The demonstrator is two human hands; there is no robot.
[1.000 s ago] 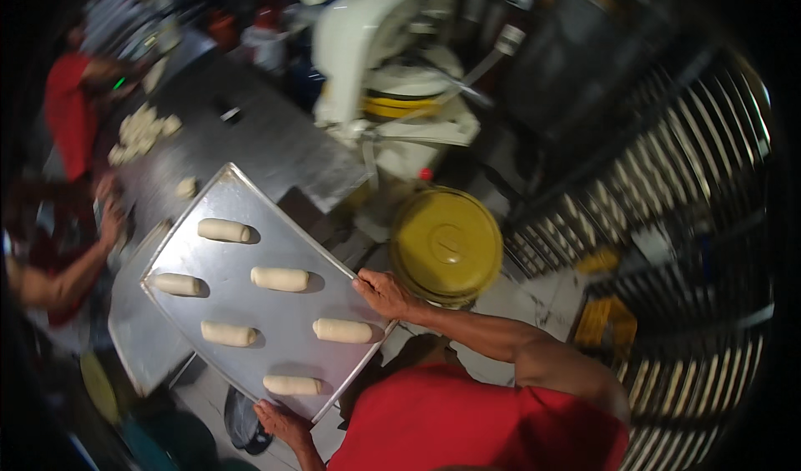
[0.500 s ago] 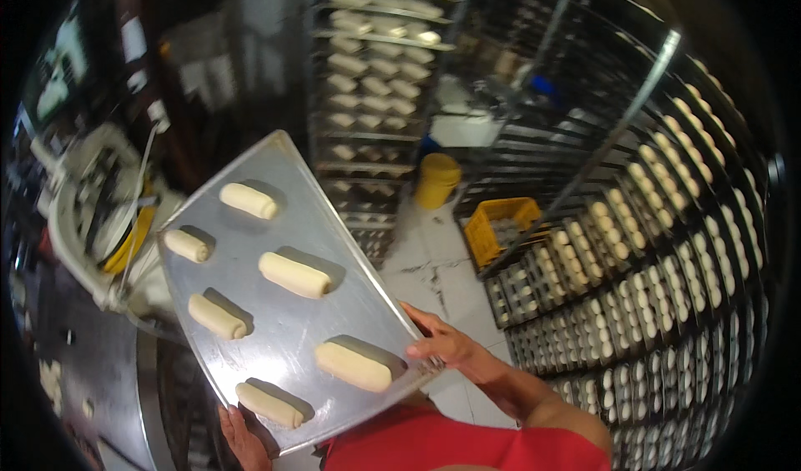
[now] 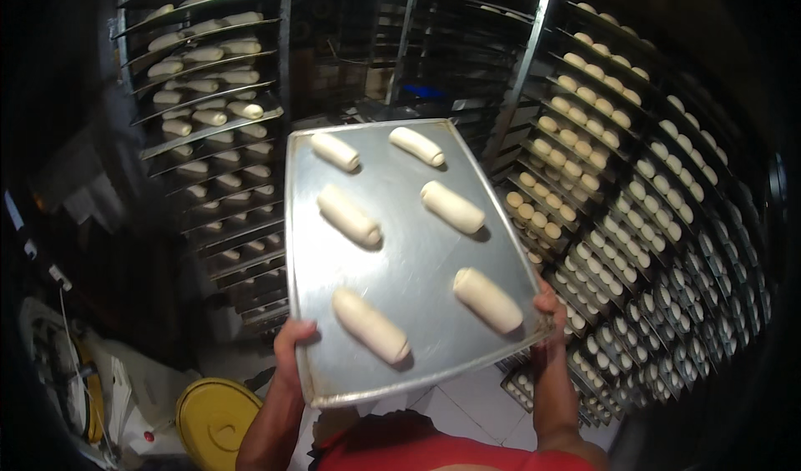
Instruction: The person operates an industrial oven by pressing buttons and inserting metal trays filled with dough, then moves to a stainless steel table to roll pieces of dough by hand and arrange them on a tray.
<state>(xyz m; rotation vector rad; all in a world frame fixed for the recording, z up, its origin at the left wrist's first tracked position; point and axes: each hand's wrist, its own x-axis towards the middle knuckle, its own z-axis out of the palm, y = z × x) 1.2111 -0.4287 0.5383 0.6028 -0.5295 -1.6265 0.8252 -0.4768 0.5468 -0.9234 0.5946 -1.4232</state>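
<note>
Between my hands is a shiny metal baking tray [image 3: 417,262], held out in front of me. Several pale rolled dough pieces [image 3: 349,215] lie on it in two rows, set slantwise and apart from each other. My left hand [image 3: 294,350] grips the tray's near left edge, thumb on top of the rim. On the opposite side, my right hand [image 3: 548,308] clasps the right edge near its corner. The fingers under the tray are hidden on both sides.
A tall rack [image 3: 284,70] with trays of rolled dough stands ahead on the left. Another rack [image 3: 501,137] of trays with round dough pieces fills the right side. At lower left are a yellow round lid [image 3: 219,421] and a whitish machine [image 3: 50,337].
My view and the tray have swung to the right. The tray has straightened from its slant, now facing the racks, and my left hand has come further into view. Both hands keep hold.
</note>
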